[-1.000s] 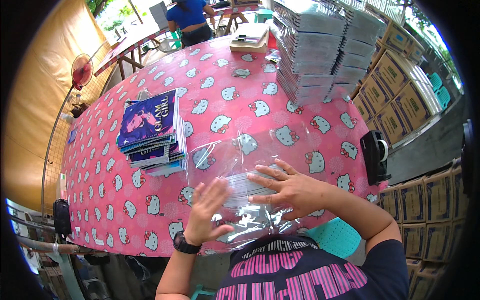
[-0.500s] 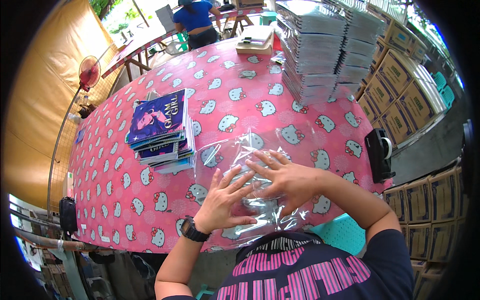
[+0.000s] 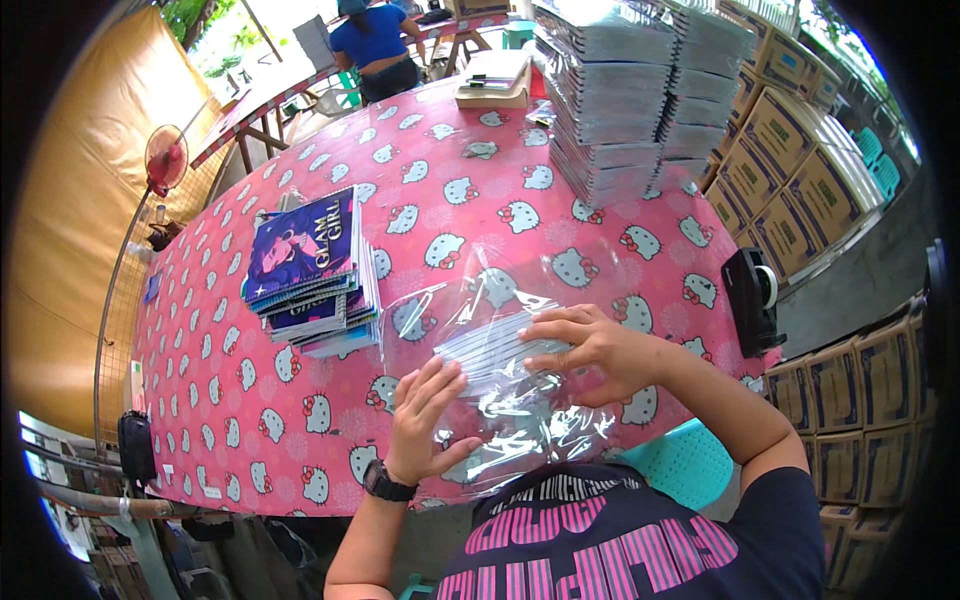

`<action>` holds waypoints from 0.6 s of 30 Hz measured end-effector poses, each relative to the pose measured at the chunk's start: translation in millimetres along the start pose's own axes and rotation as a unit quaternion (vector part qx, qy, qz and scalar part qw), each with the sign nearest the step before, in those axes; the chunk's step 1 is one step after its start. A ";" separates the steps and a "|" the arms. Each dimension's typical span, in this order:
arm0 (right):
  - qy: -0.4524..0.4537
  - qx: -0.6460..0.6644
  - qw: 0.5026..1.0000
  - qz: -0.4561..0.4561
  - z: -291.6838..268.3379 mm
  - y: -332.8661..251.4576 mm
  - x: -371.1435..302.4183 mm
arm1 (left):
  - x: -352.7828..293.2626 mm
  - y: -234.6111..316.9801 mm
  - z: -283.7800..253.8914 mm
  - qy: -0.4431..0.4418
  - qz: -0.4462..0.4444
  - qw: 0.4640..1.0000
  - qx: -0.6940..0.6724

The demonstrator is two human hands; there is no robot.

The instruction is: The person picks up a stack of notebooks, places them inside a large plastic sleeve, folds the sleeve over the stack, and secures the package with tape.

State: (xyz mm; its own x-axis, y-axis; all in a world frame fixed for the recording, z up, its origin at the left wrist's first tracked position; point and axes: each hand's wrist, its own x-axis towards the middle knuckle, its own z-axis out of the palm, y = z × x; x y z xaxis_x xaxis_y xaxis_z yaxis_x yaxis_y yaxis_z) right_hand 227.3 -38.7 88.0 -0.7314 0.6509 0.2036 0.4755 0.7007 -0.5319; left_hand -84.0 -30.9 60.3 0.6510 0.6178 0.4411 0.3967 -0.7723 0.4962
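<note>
A pile of clear plastic bags or sheets (image 3: 520,420) lies on the table right in front of me, glossy with reflections. Whitish parallel edges (image 3: 485,352) show fanned out across its middle. My left hand (image 3: 428,420) rests at the left side of these edges, fingers stretched and thumb apart. On the other side, my right hand (image 3: 600,352) touches the plastic with its fingers spread. Neither hand has closed round anything. To the left of the plastic stands a stack of spiral notebooks (image 3: 305,250) with purple illustrated covers.
Tall stacks of wire-bound notebooks (image 3: 615,110) stand at the far right of the pink patterned table (image 3: 430,190). A black tape dispenser (image 3: 750,305) sits at the right edge. Cardboard boxes (image 3: 790,190) are piled beyond. A person in blue (image 3: 372,45) is at another table.
My hands have moved apart, the left one to the left and the right one to the right. The whitish edges between them are now uncovered. The view has shifted slightly.
</note>
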 end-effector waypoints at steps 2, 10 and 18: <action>-0.024 -0.009 1.000 0.001 -2.2 0.8 7.4 | 13.0 -1.3 -2.1 -0.055 0.021 0.998 -0.029; -0.103 -0.025 0.994 0.009 -11.0 -4.5 20.2 | 7.1 -8.7 -2.7 0.091 -0.025 0.993 -0.075; -0.174 -0.038 0.983 0.046 -16.9 -17.9 27.3 | 29.9 6.0 -6.6 -0.141 -0.011 0.990 0.002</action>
State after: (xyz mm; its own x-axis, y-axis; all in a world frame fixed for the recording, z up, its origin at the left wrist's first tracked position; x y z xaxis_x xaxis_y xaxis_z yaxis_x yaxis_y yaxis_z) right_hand 207.2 -28.5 116.9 -0.7998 0.5830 -0.1428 0.5733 0.6715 -0.4695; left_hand -66.4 -16.0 81.4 0.7963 0.5694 0.2042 0.4155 -0.7602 0.4994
